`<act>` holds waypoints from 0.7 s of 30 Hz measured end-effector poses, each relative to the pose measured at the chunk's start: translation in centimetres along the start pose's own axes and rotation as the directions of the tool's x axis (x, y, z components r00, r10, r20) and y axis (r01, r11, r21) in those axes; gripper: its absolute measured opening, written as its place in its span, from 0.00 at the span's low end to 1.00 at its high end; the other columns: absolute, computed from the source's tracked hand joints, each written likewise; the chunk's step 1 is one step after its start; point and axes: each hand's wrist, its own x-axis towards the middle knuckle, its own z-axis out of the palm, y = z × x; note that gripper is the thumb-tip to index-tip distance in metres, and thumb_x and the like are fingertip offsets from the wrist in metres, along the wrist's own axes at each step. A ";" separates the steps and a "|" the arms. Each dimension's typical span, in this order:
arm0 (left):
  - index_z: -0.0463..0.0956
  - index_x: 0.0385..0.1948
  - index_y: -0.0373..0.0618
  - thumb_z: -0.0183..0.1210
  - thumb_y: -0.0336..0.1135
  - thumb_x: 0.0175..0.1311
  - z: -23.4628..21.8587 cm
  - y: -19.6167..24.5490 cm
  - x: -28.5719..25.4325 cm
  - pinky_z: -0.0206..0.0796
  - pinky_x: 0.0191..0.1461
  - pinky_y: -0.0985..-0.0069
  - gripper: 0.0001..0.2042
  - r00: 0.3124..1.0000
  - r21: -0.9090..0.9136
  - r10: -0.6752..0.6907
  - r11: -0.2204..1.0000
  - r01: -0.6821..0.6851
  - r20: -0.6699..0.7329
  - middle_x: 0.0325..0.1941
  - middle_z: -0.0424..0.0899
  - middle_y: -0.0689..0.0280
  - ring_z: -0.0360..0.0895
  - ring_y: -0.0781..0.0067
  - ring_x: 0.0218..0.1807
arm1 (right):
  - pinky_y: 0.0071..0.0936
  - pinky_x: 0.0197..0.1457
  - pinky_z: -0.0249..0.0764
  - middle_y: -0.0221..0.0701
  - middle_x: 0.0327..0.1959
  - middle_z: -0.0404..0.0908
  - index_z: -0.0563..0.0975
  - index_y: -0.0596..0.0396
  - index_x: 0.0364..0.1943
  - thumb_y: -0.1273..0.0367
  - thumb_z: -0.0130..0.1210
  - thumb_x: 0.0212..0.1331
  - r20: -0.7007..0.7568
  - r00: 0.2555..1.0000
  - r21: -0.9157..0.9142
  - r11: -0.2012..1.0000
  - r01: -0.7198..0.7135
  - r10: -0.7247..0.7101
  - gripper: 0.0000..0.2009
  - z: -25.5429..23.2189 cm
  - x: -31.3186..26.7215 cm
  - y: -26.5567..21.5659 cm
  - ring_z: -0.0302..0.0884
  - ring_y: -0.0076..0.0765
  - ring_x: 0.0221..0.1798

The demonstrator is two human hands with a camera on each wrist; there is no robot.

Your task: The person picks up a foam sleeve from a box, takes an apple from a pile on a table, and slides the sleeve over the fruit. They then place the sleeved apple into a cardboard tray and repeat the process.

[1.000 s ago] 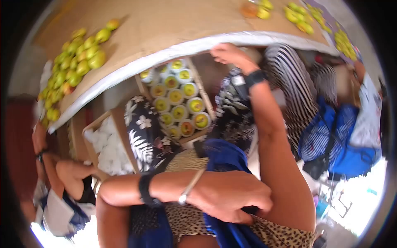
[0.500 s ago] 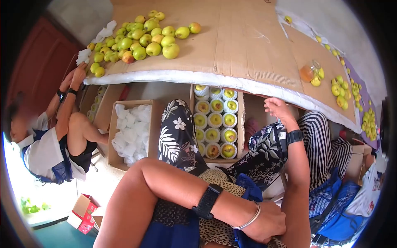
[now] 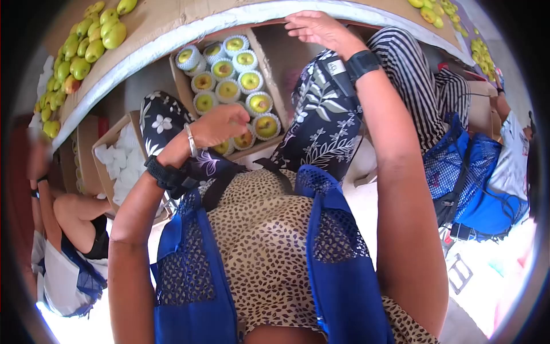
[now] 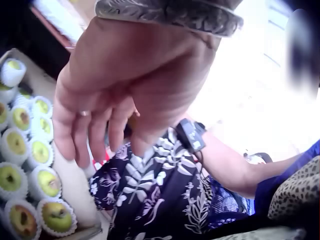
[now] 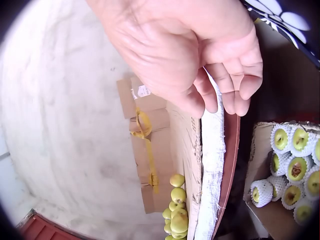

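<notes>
Since half a second ago, the left hand (image 3: 224,123) has been lifted off the lap and is held, fingers relaxed and empty, over the carton (image 3: 274,86) of net-wrapped apples (image 3: 250,81). Seemingly touching the table edge (image 3: 172,34), the right hand (image 3: 318,26) is spread loose, holding nothing.

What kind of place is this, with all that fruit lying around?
Probably a small fruit-packing spot. Loose green fruit is heaped on a cardboard-covered table, a carton beneath holds fruit in foam net sleeves, and another box holds spare white sleeves.
</notes>
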 end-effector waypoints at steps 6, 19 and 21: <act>0.73 0.37 0.41 0.58 0.34 0.49 -0.3 -6.0 -6.3 0.67 0.39 0.73 0.14 0.971 0.153 -0.151 0.972 0.181 -0.187 0.35 0.77 0.57 0.76 0.66 0.36 | 0.11 0.20 0.56 0.23 0.23 0.71 0.73 0.55 0.32 0.69 0.54 0.56 -0.131 0.982 0.085 0.986 0.146 -0.135 0.05 2.0 -1.6 -2.5 0.60 0.15 0.19; 0.72 0.43 0.38 0.57 0.26 0.54 -0.7 -10.8 -16.3 0.61 0.48 0.84 0.14 0.584 -0.572 -0.437 0.818 -0.059 -0.684 0.45 0.74 0.66 0.69 0.82 0.44 | 0.17 0.35 0.65 0.21 0.34 0.75 0.74 0.49 0.43 0.58 0.49 0.59 0.077 0.995 -0.738 0.674 0.018 0.059 0.14 5.6 1.0 -2.9 0.69 0.16 0.34; 0.72 0.44 0.39 0.56 0.27 0.55 -0.6 -11.9 -18.7 0.61 0.44 0.86 0.13 0.597 -0.629 -0.506 0.778 0.003 -0.623 0.41 0.75 0.69 0.69 0.84 0.41 | 0.18 0.35 0.65 0.20 0.34 0.74 0.73 0.48 0.45 0.57 0.48 0.59 0.147 0.983 -0.753 0.657 0.038 0.112 0.15 6.8 1.6 -2.9 0.69 0.17 0.33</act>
